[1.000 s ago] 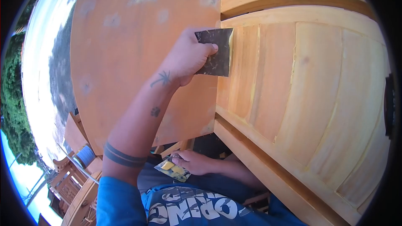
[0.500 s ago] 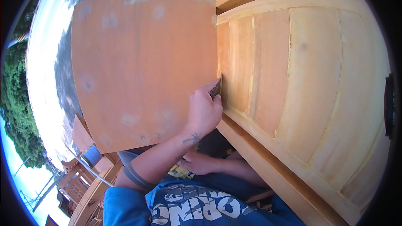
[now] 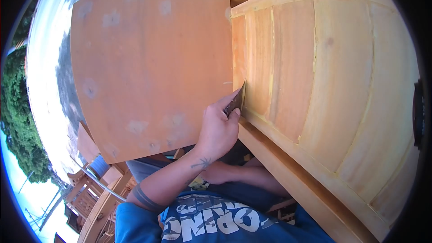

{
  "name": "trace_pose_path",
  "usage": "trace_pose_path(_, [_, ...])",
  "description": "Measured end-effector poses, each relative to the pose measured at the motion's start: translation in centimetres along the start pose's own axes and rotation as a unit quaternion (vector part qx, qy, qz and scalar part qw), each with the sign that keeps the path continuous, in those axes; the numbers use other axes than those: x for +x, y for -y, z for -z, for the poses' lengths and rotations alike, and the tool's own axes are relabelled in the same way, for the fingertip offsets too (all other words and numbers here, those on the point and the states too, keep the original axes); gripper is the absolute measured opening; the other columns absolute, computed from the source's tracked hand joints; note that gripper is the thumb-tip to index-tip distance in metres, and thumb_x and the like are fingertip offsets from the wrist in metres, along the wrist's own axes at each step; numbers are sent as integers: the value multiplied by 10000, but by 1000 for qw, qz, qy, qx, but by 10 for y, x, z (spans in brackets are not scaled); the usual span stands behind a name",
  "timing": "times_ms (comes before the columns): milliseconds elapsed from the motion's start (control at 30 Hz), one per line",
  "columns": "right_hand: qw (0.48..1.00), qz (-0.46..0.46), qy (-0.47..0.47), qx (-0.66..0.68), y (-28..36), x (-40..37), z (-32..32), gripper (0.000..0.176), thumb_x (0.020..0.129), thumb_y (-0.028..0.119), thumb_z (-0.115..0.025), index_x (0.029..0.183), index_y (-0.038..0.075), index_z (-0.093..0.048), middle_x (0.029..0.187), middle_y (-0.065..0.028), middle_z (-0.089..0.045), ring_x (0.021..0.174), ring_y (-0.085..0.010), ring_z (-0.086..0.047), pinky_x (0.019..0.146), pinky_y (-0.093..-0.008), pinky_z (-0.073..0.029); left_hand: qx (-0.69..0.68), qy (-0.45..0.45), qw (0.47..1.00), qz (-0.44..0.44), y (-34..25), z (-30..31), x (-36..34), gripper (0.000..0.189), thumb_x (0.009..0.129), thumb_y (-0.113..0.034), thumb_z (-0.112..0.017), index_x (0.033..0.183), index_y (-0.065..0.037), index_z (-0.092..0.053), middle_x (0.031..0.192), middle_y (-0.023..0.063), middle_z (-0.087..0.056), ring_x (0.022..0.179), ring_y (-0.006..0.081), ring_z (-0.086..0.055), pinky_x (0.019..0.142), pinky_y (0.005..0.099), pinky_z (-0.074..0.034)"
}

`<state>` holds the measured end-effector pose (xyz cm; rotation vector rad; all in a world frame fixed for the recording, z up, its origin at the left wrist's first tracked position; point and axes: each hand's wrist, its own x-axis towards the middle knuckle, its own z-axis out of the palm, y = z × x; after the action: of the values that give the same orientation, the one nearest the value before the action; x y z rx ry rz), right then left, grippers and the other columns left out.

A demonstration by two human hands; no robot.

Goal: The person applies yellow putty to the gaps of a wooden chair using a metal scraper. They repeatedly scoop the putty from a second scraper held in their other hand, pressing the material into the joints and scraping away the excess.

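Observation:
My left hand [image 3: 218, 128] is closed on a thin dark scraper blade [image 3: 235, 101]. The blade is tilted, its tip by the inner corner where a flat orange-brown wooden panel [image 3: 153, 67] meets a slatted wooden panel [image 3: 292, 67]. Pale patches mark the flat panel, and yellowish lines run along the slat joints. A small pale streak [image 3: 228, 82] shows on the flat panel near the corner. I cannot make out my right hand. Below the panels is a bare limb [image 3: 247, 177], partly hidden, that looks like a leg.
A wooden rail [image 3: 306, 184] slants down to the right below the slatted panel. At the lower left are wooden furniture frames [image 3: 85, 193], a blue roll [image 3: 98, 165] and a thin metal bar [image 3: 96, 181]. Trees [image 3: 22, 130] stand at the far left.
The blade has come out of the corner and turned, showing more of its face and edge. A pale streak now shows beside the corner. The view has shifted slightly.

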<state>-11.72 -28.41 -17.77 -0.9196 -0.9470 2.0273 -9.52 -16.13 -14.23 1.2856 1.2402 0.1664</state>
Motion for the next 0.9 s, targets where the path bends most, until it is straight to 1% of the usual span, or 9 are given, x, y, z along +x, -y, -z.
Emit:
trace_pose_path(67, [998, 32, -49, 0, -5, -1, -7, 298, 970, 248, -425, 1008, -42, -481, 915, -255, -584, 905, -406, -575, 800, -466, -427, -101, 10, 995, 2, -11, 10, -9, 300, 859, 51, -490, 1147, 90, -565, 1002, 108, -655, 931, 112, -578, 810, 266, -473])
trace_pose_path(233, [999, -32, 23, -15, -13, 3, -3, 275, 972, 232, -416, 995, -35, -474, 920, -253, -580, 906, -400, -573, 801, -463, -425, 103, 12, 994, 32, 3, 2, 4, 297, 875, 56, -459, 1150, 82, -568, 953, 91, -665, 893, 117, -590, 804, 270, -478])
trace_pose_path(333, [999, -30, 25, -8, -7, 4, 0, 275, 973, 233, -412, 1025, -31, -471, 947, -250, -579, 928, -394, -569, 818, -456, -424, -37, 32, 998, -36, -10, 0, -18, 375, 835, 64, -448, 1199, 67, -541, 982, 237, -660, 939, 259, -652, 836, 335, -481])
trace_pose_path(367, [999, -29, 25, -7, -5, 4, -1, 276, 974, 233, -410, 1035, -30, -471, 956, -248, -579, 936, -392, -568, 824, -453, -423, -65, 38, 997, -30, -11, 6, -21, 381, 828, 59, -455, 1199, 68, -540, 977, 229, -664, 939, 255, -656, 819, 334, -489])
trace_pose_path(467, [999, -35, 36, -9, -5, 4, -2, 281, 976, 233, -406, 1065, -26, -469, 984, -245, -579, 958, -386, -564, 841, -446, -421, -12, 17, 998, 63, 12, 22, -1, 400, 823, 61, -462, 1217, 63, -529, 1034, 227, -652, 983, 238, -641, 824, 324, -488])
trace_pose_path(500, [999, -35, 35, -12, -6, 4, -2, 283, 977, 233, -405, 1075, -24, -468, 993, -244, -578, 966, -384, -562, 846, -443, -421, -1, 24, 997, 78, 14, 18, 4, 411, 822, 59, -472, 1230, 60, -519, 1047, 248, -629, 979, 285, -637, 828, 333, -481])
trace_pose_path(633, [999, -35, 35, 1, -11, 4, -5, 294, 979, 233, -399, 1115, -19, -465, 1030, -240, -578, 996, -377, -557, 869, -433, -419, 165, -26, 985, -34, -14, -22, -19, 402, 827, 50, -487, 1227, 58, -519, 944, 288, -591, 863, 416, -596, 809, 365, -478])
trace_pose_path(733, [998, -39, 43, 5, -11, 8, -4, 306, 981, 233, -395, 1145, -15, -463, 1057, -236, -577, 1018, -371, -553, 886, -426, -417, 29, 56, 998, -14, -26, -2, -35, 352, 857, 89, -469, 1200, 75, -547, 1064, 148, -635, 988, 139, -579, 863, 300, -466])
trace_pose_path(900, [989, -115, 91, -5, 11, 7, 7, 331, 989, 252, -388, 1169, -12, -473, 1051, -239, -586, 1012, -367, -561, 885, -425, -417, -121, 10, 988, 96, 9, 24, 16, 318, 854, 62, -493, 1162, 65, -572, 972, 96, -658, 874, 129, -607, 801, 281, -496])
